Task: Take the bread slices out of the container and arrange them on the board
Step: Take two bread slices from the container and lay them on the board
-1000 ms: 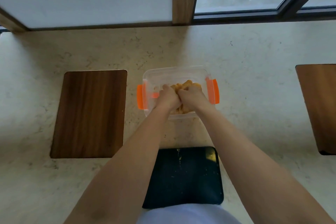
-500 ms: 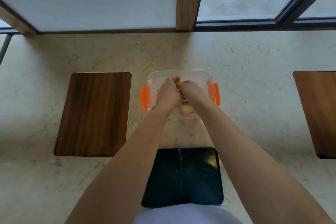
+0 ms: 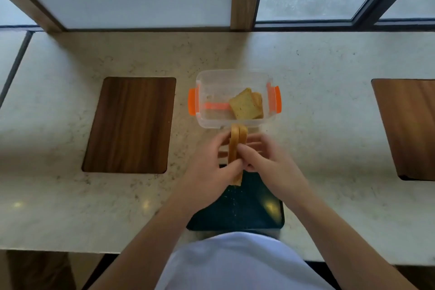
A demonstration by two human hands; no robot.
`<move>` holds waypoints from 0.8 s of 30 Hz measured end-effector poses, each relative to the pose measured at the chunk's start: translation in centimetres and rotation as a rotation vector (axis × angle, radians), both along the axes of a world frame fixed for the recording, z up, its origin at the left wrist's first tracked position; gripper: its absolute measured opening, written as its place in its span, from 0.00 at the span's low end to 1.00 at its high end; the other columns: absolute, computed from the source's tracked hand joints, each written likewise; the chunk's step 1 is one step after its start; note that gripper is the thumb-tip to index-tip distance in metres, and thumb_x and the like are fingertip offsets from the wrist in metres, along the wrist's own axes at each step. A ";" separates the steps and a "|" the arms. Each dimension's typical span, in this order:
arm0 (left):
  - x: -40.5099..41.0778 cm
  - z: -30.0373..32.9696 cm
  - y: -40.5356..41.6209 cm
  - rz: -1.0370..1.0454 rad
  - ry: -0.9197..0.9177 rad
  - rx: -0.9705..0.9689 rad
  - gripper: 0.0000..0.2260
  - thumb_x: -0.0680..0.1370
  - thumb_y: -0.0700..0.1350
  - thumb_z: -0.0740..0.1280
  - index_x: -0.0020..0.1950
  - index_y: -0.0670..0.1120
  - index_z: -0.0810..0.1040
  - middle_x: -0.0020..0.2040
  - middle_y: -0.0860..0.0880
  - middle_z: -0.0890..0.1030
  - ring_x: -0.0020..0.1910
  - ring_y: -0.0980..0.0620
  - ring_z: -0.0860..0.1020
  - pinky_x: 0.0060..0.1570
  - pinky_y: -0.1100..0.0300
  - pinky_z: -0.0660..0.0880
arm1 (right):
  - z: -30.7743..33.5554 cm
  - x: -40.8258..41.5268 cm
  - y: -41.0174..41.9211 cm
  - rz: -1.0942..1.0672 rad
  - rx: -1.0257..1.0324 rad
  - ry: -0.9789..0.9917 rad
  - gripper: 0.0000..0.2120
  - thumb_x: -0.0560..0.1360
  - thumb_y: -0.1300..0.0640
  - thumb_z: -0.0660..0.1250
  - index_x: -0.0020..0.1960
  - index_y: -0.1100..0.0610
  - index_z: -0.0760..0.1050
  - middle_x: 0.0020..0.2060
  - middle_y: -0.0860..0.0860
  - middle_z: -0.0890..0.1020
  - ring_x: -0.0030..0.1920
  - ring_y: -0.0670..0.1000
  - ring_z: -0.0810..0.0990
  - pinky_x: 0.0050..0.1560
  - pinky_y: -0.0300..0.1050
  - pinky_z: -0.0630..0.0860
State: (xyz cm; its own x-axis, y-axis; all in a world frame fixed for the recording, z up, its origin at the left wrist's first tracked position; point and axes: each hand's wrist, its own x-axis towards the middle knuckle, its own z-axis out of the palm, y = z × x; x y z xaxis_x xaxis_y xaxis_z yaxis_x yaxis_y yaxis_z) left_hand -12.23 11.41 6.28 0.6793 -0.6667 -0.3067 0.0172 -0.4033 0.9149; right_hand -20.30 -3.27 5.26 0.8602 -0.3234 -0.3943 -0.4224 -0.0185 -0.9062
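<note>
A clear plastic container [image 3: 207, 82] with orange side clips stands on the counter, and two toasted bread slices [image 3: 246, 107] still lie in its right half. Just in front of it, my left hand [image 3: 211, 165] and my right hand [image 3: 266, 160] together pinch a small stack of bread slices [image 3: 236, 146] held on edge. The stack hangs above the far edge of a dark board [image 3: 247, 214] that lies close to my body. Crumbs dot the board.
A brown wooden inlay panel [image 3: 129, 125] is set into the pale stone counter left of the container, another panel [image 3: 409, 127] at the right edge. A window frame and wall run behind the counter. My white shirt [image 3: 235, 263] fills the bottom.
Both hands were inside the container gripping slices; they have lifted a stack out and drawn it toward me, over the board's far edge. Two slices stay in the container.
</note>
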 end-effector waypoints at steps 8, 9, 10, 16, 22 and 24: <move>-3.5 -6.4 4.1 0.091 0.361 0.178 0.17 0.78 0.51 0.72 0.66 0.58 0.75 0.59 0.57 0.80 0.55 0.56 0.82 0.48 0.59 0.83 | -7.9 -3.6 3.1 0.039 0.138 0.243 0.20 0.71 0.35 0.70 0.55 0.47 0.79 0.45 0.43 0.87 0.46 0.44 0.87 0.48 0.47 0.85; -3.7 -7.0 4.3 0.097 0.379 0.191 0.17 0.78 0.51 0.71 0.66 0.57 0.75 0.59 0.56 0.80 0.55 0.55 0.82 0.47 0.59 0.83 | -8.7 -3.7 3.4 0.038 0.144 0.265 0.20 0.72 0.35 0.69 0.55 0.47 0.79 0.44 0.42 0.87 0.45 0.44 0.87 0.46 0.45 0.84; -3.9 -7.5 4.5 0.098 0.384 0.209 0.17 0.79 0.52 0.70 0.67 0.56 0.75 0.60 0.55 0.80 0.55 0.55 0.82 0.47 0.59 0.83 | -9.4 -3.8 3.6 0.039 0.144 0.287 0.18 0.72 0.36 0.69 0.55 0.47 0.78 0.43 0.41 0.87 0.44 0.43 0.87 0.44 0.43 0.84; -4.8 -9.5 5.1 0.075 0.272 0.381 0.22 0.81 0.51 0.67 0.74 0.53 0.67 0.64 0.53 0.76 0.61 0.51 0.77 0.58 0.51 0.79 | -11.6 -4.1 3.9 0.053 0.155 0.403 0.08 0.79 0.47 0.62 0.52 0.46 0.79 0.43 0.48 0.86 0.42 0.44 0.86 0.38 0.39 0.83; -5.1 -10.4 5.4 0.130 0.231 0.367 0.16 0.80 0.44 0.65 0.66 0.54 0.70 0.54 0.55 0.76 0.53 0.55 0.76 0.56 0.50 0.79 | -12.0 -5.4 3.1 -0.020 0.227 0.397 0.13 0.79 0.52 0.60 0.56 0.52 0.81 0.50 0.58 0.85 0.52 0.56 0.85 0.48 0.48 0.85; -5.0 -10.6 5.4 0.133 0.238 0.362 0.12 0.79 0.44 0.64 0.58 0.58 0.69 0.52 0.54 0.76 0.52 0.54 0.76 0.55 0.49 0.79 | -12.0 -5.6 3.0 -0.034 0.243 0.392 0.14 0.79 0.54 0.59 0.56 0.54 0.81 0.47 0.59 0.84 0.50 0.57 0.85 0.45 0.46 0.84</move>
